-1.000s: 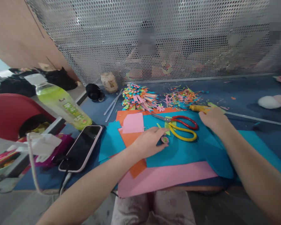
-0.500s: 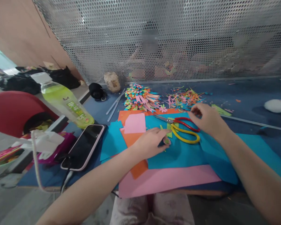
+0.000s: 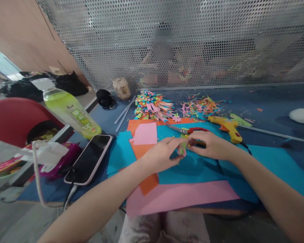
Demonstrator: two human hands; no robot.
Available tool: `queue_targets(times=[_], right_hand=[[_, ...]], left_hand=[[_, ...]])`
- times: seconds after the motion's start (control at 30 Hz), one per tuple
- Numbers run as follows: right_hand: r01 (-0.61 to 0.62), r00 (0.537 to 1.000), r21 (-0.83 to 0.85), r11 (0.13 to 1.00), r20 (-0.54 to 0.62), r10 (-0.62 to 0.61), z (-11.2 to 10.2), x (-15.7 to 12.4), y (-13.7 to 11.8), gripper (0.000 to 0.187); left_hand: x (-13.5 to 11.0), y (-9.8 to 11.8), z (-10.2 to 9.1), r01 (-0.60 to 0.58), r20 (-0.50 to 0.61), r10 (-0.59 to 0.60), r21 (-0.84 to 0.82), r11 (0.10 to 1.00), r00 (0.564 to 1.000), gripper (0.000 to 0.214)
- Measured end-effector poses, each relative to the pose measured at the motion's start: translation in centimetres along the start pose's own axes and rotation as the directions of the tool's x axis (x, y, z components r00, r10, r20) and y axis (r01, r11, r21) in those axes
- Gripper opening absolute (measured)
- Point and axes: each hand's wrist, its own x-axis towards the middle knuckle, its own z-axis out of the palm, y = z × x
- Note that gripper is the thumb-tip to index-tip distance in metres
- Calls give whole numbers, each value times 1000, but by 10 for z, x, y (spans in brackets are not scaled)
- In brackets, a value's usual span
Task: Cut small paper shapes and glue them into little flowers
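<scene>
Though small, flower (image 3: 182,152) between hands (image 3: 163,154) (image 3: 208,144).

Phone (image 3: 90,160): lying dark screen up, cables (image 3: 71,194) trailing at its near end.
Bottle (image 3: 71,109): holding yellow-green liquid under a white cap, standing near the phone.
Purple box (image 3: 74,150): showing left of the phone, partly behind a white block (image 3: 54,156).
Beige container (image 3: 121,88): standing by the perforated panel (image 3: 111,40), right of a black ball (image 3: 104,98).
Red chair (image 3: 17,118): standing far left.
</scene>
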Motion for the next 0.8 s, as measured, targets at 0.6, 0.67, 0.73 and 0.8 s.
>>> queue_targets(times=[0.6, 0.67, 0.73, 0.8], right_hand=[[15, 998, 31, 999, -68, -13, 1, 3, -11, 10], [-4, 996, 52, 999, -91, 9, -1, 2, -13, 10], [-14, 994, 70, 997, -103, 21, -1, 2, -14, 10], [-21, 995, 90, 996, -99, 30, -1, 2, -15, 11]], left_hand=[[2, 2, 0, 32, -193, -67, -180, 983, 979, 43], [3, 1, 2, 85, -168, -147, -332, 939, 975, 38], [5, 0, 3, 134, -120, -212, -464, 875, 970, 36], [6, -1, 4, 159, -95, -252, -553, 818, 963, 35]])
